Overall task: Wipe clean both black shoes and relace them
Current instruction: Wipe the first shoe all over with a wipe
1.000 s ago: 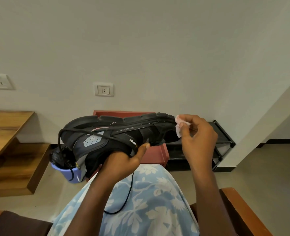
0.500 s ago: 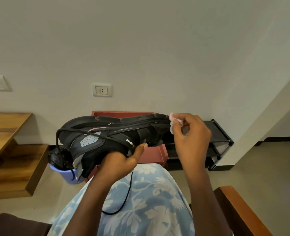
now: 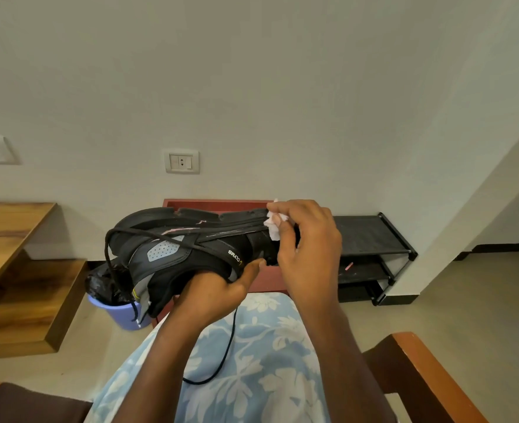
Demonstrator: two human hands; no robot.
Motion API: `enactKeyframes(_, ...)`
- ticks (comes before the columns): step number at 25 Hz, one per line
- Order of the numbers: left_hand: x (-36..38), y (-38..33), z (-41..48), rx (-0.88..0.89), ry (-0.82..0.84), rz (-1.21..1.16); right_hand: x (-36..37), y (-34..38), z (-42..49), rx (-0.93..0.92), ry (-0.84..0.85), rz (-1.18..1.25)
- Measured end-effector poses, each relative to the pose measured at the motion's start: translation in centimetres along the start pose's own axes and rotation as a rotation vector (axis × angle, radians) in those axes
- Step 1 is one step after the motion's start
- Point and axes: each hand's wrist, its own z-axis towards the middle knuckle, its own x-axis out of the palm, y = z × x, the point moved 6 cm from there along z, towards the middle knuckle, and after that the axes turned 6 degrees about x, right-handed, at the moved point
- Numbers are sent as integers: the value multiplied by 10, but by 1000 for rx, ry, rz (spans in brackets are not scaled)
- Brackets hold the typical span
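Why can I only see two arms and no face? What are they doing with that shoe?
The camera sits on the person's head and looks down, so you see only their own arms. No machine here. The left hand holds a black shoe, sole upward, above the lap. The right hand pinches a small white wipe against the sole's edge. A loose black lace hangs over the flowered cloth on the lap. Behind are a purple bucket on the floor and a black shoe rack by the wall.

Soft, even daylight, no glare. Picture is sharp; the wide lens bends the wall (image 3: 252,87) lines near the edges.
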Motion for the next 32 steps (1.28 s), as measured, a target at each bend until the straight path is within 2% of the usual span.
enactKeyframes(2,1,2,0,-19,17,-14,-7,-14,4,2,-29,-39)
enactKeyframes(4,-1,4,0,-36,12,-24,-19,-38,10,95,-73,-79)
enactKeyframes(8,-1,11,2,-107,48,-40,-28,-63,11,289,-80,8)
enactKeyframes(10,2,11,1,-115,70,-27,-24,-51,10,257,-91,-28)
enactKeyframes(12,5,8,1,-92,67,-3,-14,-25,5,140,-73,-77)
enactKeyframes(14,6,3,0,-45,55,7,0,3,-5,8,-14,-107)
enactKeyframes(17,6,3,0,-34,41,6,11,17,-13,-97,71,-89)
enactKeyframes(19,5,8,0,-75,46,4,2,3,-8,-84,37,-52)
enactKeyframes(25,5,20,1,-167,51,-37,-25,-53,2,172,-67,-70)
enactKeyframes(28,6,18,0,-152,65,-11,-13,-21,-5,72,-88,-95)
enactKeyframes(32,8,12,-2,-62,59,-47,9,24,-20,-123,64,-87)
